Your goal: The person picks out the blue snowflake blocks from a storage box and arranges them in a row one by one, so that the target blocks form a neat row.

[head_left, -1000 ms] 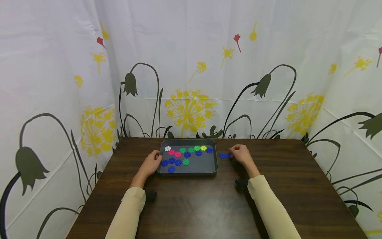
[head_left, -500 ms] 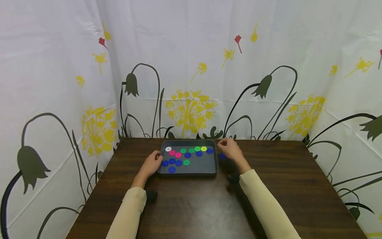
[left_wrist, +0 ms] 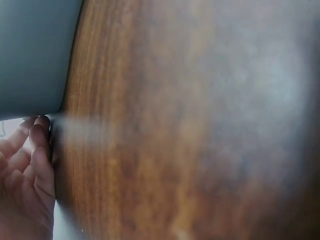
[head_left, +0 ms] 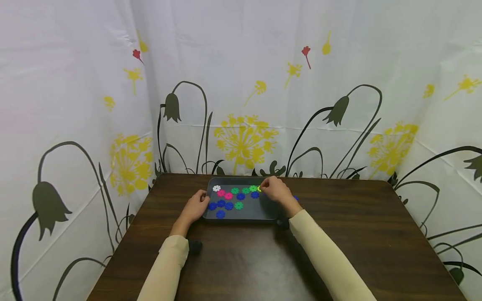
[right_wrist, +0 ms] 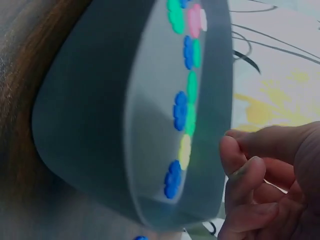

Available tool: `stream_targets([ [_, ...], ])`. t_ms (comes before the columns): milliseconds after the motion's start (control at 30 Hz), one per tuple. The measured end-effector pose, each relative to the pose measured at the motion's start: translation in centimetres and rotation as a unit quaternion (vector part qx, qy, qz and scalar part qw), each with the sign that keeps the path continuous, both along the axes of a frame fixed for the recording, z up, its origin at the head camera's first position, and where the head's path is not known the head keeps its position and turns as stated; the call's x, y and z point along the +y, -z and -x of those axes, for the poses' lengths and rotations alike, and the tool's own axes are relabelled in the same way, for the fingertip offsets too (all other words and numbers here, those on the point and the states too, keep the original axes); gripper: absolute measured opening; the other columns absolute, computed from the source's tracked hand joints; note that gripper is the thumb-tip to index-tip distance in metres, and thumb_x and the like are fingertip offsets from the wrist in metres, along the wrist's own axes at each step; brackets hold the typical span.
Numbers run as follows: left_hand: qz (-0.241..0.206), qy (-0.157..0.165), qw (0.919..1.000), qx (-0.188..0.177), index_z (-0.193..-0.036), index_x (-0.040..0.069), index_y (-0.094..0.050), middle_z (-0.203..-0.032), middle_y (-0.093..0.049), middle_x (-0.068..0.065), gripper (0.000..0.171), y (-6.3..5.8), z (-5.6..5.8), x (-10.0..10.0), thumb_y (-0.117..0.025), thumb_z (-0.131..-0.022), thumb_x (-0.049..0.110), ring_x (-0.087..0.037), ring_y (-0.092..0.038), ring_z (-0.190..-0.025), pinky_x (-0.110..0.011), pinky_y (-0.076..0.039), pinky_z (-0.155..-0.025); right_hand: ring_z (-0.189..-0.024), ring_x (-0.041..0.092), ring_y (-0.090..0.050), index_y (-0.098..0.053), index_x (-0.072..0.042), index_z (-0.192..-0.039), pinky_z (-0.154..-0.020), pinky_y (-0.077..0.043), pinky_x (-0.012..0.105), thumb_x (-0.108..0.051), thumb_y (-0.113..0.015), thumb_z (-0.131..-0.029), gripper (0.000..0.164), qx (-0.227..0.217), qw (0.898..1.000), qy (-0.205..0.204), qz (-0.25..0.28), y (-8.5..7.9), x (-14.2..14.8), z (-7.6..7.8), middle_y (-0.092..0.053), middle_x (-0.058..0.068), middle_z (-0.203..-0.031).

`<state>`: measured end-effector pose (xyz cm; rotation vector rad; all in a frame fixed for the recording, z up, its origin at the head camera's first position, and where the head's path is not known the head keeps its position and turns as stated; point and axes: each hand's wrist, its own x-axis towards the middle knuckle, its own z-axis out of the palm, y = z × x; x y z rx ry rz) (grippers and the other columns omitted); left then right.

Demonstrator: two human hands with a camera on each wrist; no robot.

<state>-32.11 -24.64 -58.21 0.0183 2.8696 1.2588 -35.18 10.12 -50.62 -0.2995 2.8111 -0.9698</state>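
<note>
A dark grey tray (head_left: pixel 260 214) holds several flat notched flower-shaped discs: a white disc (head_left: pixel 216 188), two pink ones, and green and blue ones. My left hand (head_left: pixel 196 205) grips the tray's left side, its fingertips at the tray's wall in the left wrist view. My right hand (head_left: pixel 278 190) is over the tray's right end, near the yellow disc (right_wrist: pixel 185 152). A blue disc (right_wrist: pixel 172 179) lies beside the yellow one. In the right wrist view the right thumb and index fingertip come together; whether a disc is between them cannot be seen.
A blue disc (head_left: pixel 296 198) lies on the dark wooden table (head_left: pixel 241 259) right of the tray, partly hidden by the right wrist. Behind the table hangs a white curtain (head_left: pixel 241 62) with a flower print. Dark wrist cameras sit under both wrists.
My right hand has moved left from the blue discs on the table, past the tray's right rim, to above the tray. My left hand stays at the tray's left side.
</note>
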Motion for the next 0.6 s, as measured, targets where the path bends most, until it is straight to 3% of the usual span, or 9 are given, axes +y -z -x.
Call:
stream_targets([
  [100, -0.002, -0.006, 1.0000, -0.006, -0.137, 0.001, -0.060, -0.109, -0.063, -0.014, 0.043, -1.4, -1.1, 0.9, -0.049, -0.109, 0.030, -0.030, -0.059, -0.097, -0.046, -0.047, -0.086, -0.100, 0.029, -0.071, -0.079, -0.014, -0.122, -0.091, -0.056, 0.056, -0.028, -0.067, -0.105, 0.025, -0.006, 1.000, -0.004, -0.025, 0.4, -0.6, 0.2, -0.077, 0.007, -0.122],
  [233, 0.005, -0.012, 0.9998, -0.018, -0.142, 0.001, -0.058, -0.112, -0.061, -0.014, 0.041, -2.4, -1.6, 1.4, -0.047, -0.111, 0.027, -0.029, -0.058, -0.101, -0.044, -0.046, -0.089, -0.111, 0.036, -0.072, -0.077, -0.014, -0.128, -0.095, -0.056, 0.060, -0.033, -0.070, -0.104, 0.031, -0.012, 0.998, -0.003, -0.061, 0.6, -1.2, 0.3, -0.075, 0.011, -0.131],
  [400, 0.006, -0.014, 0.9996, -0.022, -0.143, 0.001, -0.057, -0.111, -0.059, -0.013, 0.042, -2.5, -1.6, 1.1, -0.049, -0.112, 0.027, -0.028, -0.057, -0.099, -0.042, -0.045, -0.088, -0.116, 0.039, -0.071, -0.075, -0.013, -0.129, -0.097, -0.055, 0.059, -0.031, -0.070, -0.104, 0.032, -0.015, 0.997, -0.008, -0.078, 0.5, -2.2, 0.3, -0.073, 0.012, -0.135],
  [600, -0.002, -0.014, 0.9997, -0.022, -0.143, 0.000, -0.058, -0.112, -0.062, -0.014, 0.042, -2.1, -1.6, 1.1, -0.050, -0.111, 0.027, -0.028, -0.059, -0.099, -0.041, -0.046, -0.088, -0.105, 0.034, -0.072, -0.075, -0.011, -0.122, -0.090, -0.058, 0.054, -0.029, -0.075, -0.103, 0.027, -0.021, 0.996, -0.009, -0.091, 1.1, -3.3, 0.1, -0.075, 0.012, -0.124],
])
